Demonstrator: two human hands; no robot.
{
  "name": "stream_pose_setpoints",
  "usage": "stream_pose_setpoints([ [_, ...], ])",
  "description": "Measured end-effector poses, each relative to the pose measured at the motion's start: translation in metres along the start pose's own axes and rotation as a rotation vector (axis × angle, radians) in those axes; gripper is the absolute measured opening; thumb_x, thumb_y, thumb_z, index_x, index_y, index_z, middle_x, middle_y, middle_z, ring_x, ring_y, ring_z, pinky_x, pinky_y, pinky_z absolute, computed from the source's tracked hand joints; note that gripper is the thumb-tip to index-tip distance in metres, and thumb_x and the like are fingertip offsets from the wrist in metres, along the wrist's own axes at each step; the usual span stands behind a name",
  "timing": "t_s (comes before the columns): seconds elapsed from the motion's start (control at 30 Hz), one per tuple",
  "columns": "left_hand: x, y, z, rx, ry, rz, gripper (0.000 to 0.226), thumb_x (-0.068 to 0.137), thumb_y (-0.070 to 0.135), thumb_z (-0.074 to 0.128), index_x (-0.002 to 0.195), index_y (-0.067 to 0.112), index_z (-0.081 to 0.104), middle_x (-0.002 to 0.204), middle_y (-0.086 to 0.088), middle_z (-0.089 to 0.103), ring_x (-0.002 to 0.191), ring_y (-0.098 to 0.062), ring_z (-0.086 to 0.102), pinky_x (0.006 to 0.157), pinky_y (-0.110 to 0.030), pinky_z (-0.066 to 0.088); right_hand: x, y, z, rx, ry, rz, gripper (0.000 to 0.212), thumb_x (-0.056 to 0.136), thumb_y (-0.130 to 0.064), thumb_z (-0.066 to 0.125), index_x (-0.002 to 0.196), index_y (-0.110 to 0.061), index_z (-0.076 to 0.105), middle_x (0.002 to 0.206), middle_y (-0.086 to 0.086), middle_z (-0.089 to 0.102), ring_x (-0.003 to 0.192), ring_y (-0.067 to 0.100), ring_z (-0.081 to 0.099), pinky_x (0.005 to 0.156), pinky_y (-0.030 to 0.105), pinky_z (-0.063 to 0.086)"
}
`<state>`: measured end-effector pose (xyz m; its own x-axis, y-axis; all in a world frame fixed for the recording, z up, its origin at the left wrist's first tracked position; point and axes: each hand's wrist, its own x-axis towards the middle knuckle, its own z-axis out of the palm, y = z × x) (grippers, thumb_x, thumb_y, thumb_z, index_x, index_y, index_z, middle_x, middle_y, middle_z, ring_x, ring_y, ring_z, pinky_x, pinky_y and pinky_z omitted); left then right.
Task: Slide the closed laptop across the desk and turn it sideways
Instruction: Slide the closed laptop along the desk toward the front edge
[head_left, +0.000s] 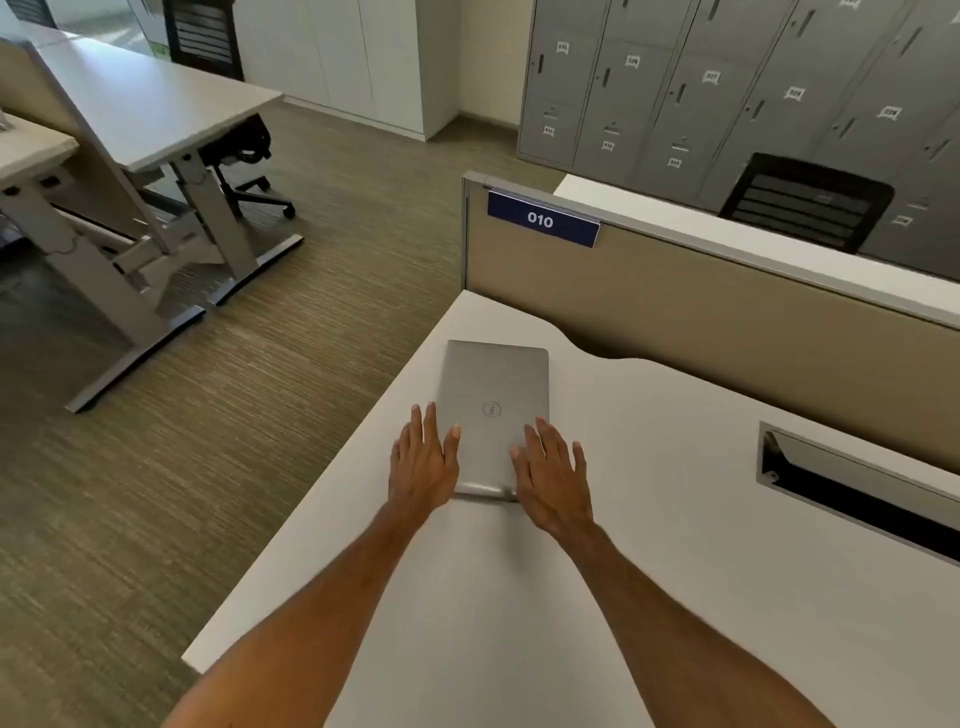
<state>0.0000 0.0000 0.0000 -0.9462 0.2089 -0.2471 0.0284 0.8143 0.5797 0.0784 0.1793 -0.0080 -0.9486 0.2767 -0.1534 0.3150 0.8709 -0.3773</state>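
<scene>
A closed silver laptop (493, 395) lies flat on the white desk (649, 545), close to the desk's left edge, with a short side towards me and the logo on its lid showing. My left hand (422, 462) rests flat at the laptop's near left corner, fingers spread, thumb on the lid. My right hand (553, 475) lies flat over the near right corner, fingers apart. Neither hand is closed around the laptop.
A beige divider panel (701, 322) with a blue "010" sign (540, 219) backs the desk. A cable slot (852, 483) is cut into the desk at right. The floor drops off to the left; other desks, office chairs and grey lockers stand beyond.
</scene>
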Motion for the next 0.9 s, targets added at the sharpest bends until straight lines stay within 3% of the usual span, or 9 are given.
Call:
stream_pose_setpoints([
  [0.23,0.05,0.005,0.002,-0.029,-0.127,-0.095,0.074,0.114,0.047,0.03,0.174,0.011,0.006,0.183,-0.01,0.004,0.171,-0.033,0.007,0.138,-0.051,0.011,0.041,0.001,0.0,-0.008,0.014,0.092,0.059,0.108,-0.035,0.045,0.162,-0.018,0.032,0.17,0.003,0.033,0.154,0.024,0.037,0.125,0.044,0.035],
  [0.4,0.078,0.013,0.007,-0.076,-0.128,-0.093,0.069,0.109,0.028,0.048,0.168,0.005,0.021,0.175,-0.015,0.029,0.164,-0.036,0.025,0.132,-0.052,0.028,0.07,0.009,-0.002,0.075,-0.004,0.245,0.057,0.105,-0.03,0.05,0.158,-0.017,0.034,0.16,0.005,0.041,0.142,0.028,0.047,0.109,0.048,0.049],
  [0.5,0.092,0.017,0.011,-0.139,-0.142,-0.142,0.07,0.107,0.026,0.049,0.168,0.005,0.021,0.171,-0.017,0.033,0.16,-0.038,0.031,0.129,-0.052,0.031,0.088,0.01,0.0,0.181,-0.003,0.352,0.051,0.103,-0.03,0.051,0.151,-0.016,0.04,0.148,0.009,0.051,0.131,0.032,0.057,0.094,0.044,0.052],
  [0.6,0.104,0.017,0.014,-0.185,-0.159,-0.176,0.075,0.107,0.025,0.053,0.169,0.004,0.018,0.17,-0.019,0.032,0.158,-0.04,0.032,0.129,-0.053,0.031,0.099,0.005,0.003,0.234,-0.027,0.408,0.051,0.102,-0.031,0.051,0.149,-0.015,0.041,0.139,0.012,0.058,0.124,0.035,0.061,0.084,0.037,0.046],
  [0.77,0.114,0.02,0.019,-0.223,-0.113,-0.202,0.071,0.106,0.022,0.053,0.167,0.001,0.023,0.166,-0.022,0.036,0.155,-0.042,0.035,0.125,-0.054,0.035,0.107,-0.004,0.009,0.277,0.001,0.477,0.052,0.101,-0.029,0.053,0.15,-0.013,0.041,0.14,0.015,0.055,0.129,0.036,0.056,0.098,0.044,0.052],
  [0.9,0.12,0.022,0.018,-0.316,-0.092,-0.267,0.061,0.106,0.019,0.047,0.163,0.004,0.032,0.165,-0.021,0.037,0.152,-0.044,0.035,0.124,-0.053,0.034,0.115,0.0,0.008,0.287,0.032,0.504,0.043,0.101,-0.021,0.057,0.14,-0.005,0.049,0.138,0.017,0.055,0.127,0.037,0.058,0.1,0.043,0.052],
])
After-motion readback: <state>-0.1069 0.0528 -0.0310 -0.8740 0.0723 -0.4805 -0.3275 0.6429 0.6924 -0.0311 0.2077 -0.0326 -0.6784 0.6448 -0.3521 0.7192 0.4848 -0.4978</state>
